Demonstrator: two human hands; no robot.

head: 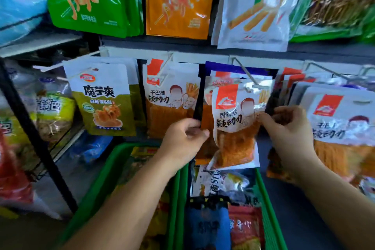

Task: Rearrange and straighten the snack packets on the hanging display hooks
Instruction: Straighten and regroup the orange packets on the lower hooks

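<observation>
Two hands are pinched on the tilted front packet (233,126) under the hook (253,81), left hand (185,136) at its nine o'clock, right hand (288,126) at three, and it is best levelled by gentle, even pulls.

Left hand (185,134), right hand (290,128); forearms (129,199) seemingly bare

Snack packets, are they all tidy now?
Not yet. The olive packets hang straight. The left hand holds the middle stack; the right hand pinches its crooked front packet. The right-side packets fan out unevenly and need straightening.
</observation>
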